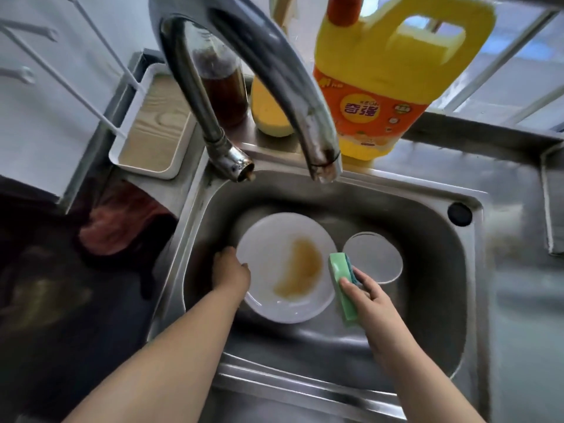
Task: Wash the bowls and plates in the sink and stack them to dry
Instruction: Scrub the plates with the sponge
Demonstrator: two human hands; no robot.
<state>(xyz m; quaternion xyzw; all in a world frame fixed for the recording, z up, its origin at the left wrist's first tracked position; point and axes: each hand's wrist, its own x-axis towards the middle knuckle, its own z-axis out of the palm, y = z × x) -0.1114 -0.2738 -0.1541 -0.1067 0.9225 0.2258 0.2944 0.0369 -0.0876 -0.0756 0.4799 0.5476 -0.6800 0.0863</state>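
Left hand (231, 271) grips the left rim of the white plate (274, 254), which sits tilted in the steel sink (427, 227) with a brown smear between the two hands; right hand (364, 297) pinches a green sponge (341, 288) at the plate's right edge. Just beyond the right hand lies a small white dish (374, 257). Farther back, past both hands: faucet (274, 87), yellow detergent jug (393, 71), dark bottle (224, 87).

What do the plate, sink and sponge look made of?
Plate: glossy white, likely glazed ceramic or melamine; it shows highlights. Sink: brushed stainless steel, grey with soft reflections. Sponge: green foam with a blue layer, matte.
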